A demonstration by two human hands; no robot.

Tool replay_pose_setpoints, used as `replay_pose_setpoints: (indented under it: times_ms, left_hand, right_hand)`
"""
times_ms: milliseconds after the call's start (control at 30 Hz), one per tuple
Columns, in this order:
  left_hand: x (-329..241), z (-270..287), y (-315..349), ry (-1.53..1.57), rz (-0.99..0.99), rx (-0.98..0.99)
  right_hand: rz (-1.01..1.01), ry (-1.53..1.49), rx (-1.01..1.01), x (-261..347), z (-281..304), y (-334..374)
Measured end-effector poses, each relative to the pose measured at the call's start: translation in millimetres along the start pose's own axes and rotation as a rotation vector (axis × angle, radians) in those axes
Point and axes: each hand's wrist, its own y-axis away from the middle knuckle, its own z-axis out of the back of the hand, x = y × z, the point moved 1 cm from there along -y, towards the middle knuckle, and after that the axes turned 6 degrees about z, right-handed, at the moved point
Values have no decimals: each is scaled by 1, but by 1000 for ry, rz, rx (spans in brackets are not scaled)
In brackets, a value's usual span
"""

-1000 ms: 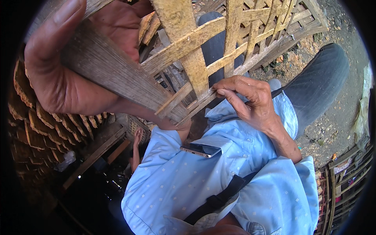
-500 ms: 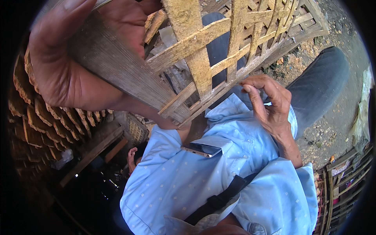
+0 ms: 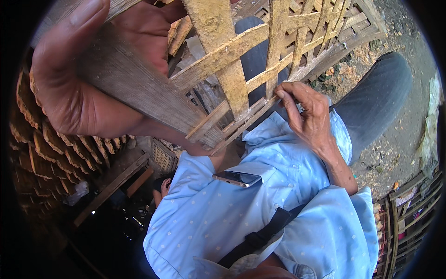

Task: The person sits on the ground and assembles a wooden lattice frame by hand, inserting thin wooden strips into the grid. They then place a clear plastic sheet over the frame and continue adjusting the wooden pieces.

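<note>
A lattice panel of flat woven bamboo strips [image 3: 234, 76], set in a weathered wooden frame, tilts across the upper part of the view. My left hand [image 3: 76, 93], large and close at the upper left, is wrapped round the wide grey board at the panel's end; some fingers are hidden behind it. At the panel's lower edge, my right hand [image 3: 304, 111] has thumb and forefinger pinched together against the frame. Whatever lies between those fingertips is too small to make out.
Stacked roof tiles [image 3: 51, 144] fill the left side. Another person's hand [image 3: 166, 186] shows at the lower left. A smartphone [image 3: 237, 178] sticks out of my blue shirt's pocket. A slatted bamboo structure [image 3: 409, 223] stands at the lower right, beside a plastic sheet [image 3: 429, 125].
My right hand has moved slightly left and up along the panel's edge, still pinched. The panel and my left hand have barely shifted. The other person's hand has lowered a little.
</note>
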Motion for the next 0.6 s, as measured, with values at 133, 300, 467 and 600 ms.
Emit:
replay_pose_setpoints:
  times_ms: [133, 300, 467, 600]
  left_hand:
    - [1, 5, -2, -50, -16, 35]
    - [10, 5, -3, -78, -70, 82]
    - [30, 29, -9, -406, -509, 315]
    - [15, 21, -4, -310, -77, 252]
  right_hand:
    - [-139, -23, -66, -8, 9, -2]
    - [21, 120, -10, -5, 5, -4]
    - [-215, 116, -98, -37, 26, -9]
    - [-74, 32, 24, -23, 16, -8]
